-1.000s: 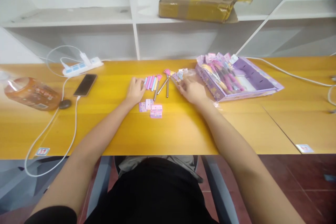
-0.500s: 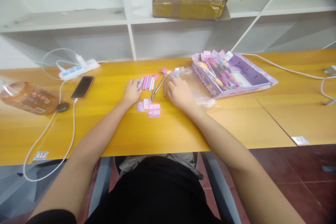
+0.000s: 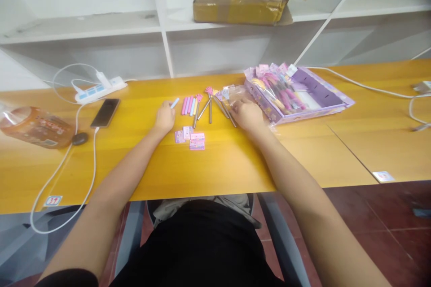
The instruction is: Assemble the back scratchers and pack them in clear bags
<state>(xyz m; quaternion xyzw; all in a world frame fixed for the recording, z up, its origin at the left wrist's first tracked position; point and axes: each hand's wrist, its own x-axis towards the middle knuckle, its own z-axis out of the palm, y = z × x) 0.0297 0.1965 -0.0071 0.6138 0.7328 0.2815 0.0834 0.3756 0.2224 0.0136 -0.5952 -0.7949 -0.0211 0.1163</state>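
My left hand [image 3: 164, 118] is closed on a light blue stick [image 3: 174, 103], whose far end sticks out past the fingers. To its right lies a row of pink, blue and yellow sticks [image 3: 189, 106]. Several small back scratchers with metal rods and hand-shaped heads lie beside them, among them a pink-headed one [image 3: 199, 98] and a blue-headed one [image 3: 226, 94]. My right hand [image 3: 249, 114] rests by the rods at the clear plastic bag [image 3: 235, 91], fingers loosely bent with nothing visible in them. Small printed cards [image 3: 197, 141] lie nearer me.
A purple display box [image 3: 316, 103] at the right holds several packaged back scratchers. Leftward are a phone [image 3: 105, 112] on a cable, a power strip [image 3: 101, 89] and an orange plastic package [image 3: 38, 126]. A taped cardboard box [image 3: 240, 5] sits on the shelf behind the table.
My right hand has moved right, off the back scratchers, and their rods now show. My left hand has drawn slightly left, away from the row, with the light blue stick.
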